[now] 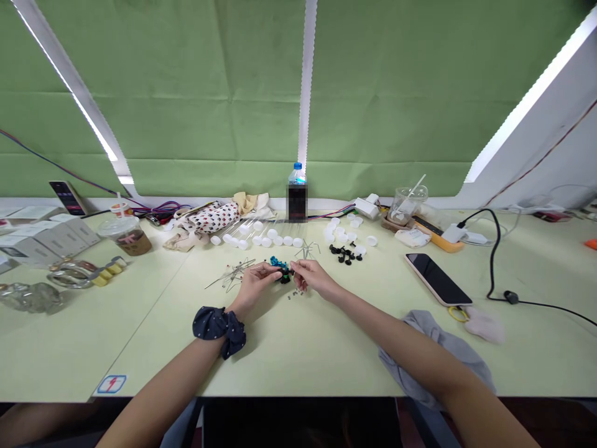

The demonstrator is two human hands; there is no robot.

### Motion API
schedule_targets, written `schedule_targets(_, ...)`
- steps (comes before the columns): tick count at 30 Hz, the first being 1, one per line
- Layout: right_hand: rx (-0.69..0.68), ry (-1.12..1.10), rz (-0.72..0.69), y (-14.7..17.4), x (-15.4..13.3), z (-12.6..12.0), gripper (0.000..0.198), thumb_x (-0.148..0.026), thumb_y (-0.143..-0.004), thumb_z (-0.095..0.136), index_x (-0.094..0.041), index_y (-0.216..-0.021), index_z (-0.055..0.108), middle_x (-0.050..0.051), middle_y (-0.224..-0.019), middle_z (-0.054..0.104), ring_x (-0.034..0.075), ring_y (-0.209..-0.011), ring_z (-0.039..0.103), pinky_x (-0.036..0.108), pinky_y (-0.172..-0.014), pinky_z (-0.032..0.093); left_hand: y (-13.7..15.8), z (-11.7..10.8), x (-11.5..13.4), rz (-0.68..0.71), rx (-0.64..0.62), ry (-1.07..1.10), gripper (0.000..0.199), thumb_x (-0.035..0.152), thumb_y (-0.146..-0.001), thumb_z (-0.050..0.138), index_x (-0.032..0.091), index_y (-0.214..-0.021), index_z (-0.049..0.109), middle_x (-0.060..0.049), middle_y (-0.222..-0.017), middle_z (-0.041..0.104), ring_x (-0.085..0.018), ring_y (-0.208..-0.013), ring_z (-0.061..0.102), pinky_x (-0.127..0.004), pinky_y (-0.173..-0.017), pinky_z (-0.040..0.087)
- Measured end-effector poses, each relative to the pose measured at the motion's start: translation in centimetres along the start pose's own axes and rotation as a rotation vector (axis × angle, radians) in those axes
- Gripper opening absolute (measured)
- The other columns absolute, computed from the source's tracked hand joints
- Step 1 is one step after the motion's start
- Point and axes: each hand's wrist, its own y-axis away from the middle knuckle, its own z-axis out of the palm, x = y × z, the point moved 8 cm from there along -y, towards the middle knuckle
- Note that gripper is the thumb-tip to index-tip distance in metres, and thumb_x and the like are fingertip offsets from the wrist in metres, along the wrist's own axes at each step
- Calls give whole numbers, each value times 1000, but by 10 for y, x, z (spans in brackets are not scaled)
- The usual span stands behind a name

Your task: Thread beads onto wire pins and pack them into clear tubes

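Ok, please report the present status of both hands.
Left hand: at small blue and black pieces. Right hand: close beside them, contents unclear. Small silvery bits near right hand; thin grey metal wires beside left hand.

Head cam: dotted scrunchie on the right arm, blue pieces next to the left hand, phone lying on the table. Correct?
One error: the dotted scrunchie is on the left arm, not the right, as the head view shows. The blue pieces are next to the left hand, and the phone lies on the table.
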Motion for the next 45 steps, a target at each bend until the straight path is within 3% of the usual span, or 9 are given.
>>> schedule_targets(8,-52,25,16,2,1,7,46,-59,-77,51,-13,-72,57,-2,-47,53,7,-38,48,17,-36,37,-2,-6,3,17,39,2,17,27,-66,74,15,-76,66,-4,-77,67,-14,-71,60,-27,-69,46)
schedule_targets(22,13,4,15,0,0,0,44,-58,-76,53,-17,-63,45,-3,-48,53,7,-36,47,17,-34,36,-1,0,-2,5,-9,25,18,26,-64,75,15,-73,64,-4,-76,69,-15,-69,61,-27,-66,46)
schedule_targets(35,-52,27,22,1,3,6,47,-59,-78,50,-13,-72,56,-2,-47,54,7,-38,48,17,-36,37,-2,-6,3,31,37,7,16,24,-66,73,14,-75,66,-3,-75,66,-14,-71,59,-26,-68,45)
schedule_targets(45,-11,44,13,3,-2,3,44,-58,-77,52,-15,-67,50,-2,-47,54,7,-37,48,17,-35,37,-1,-2,1,18,-7,28,15,23,-66,73,14,-75,65,-4,-76,68,-14,-71,61,-25,-67,46)
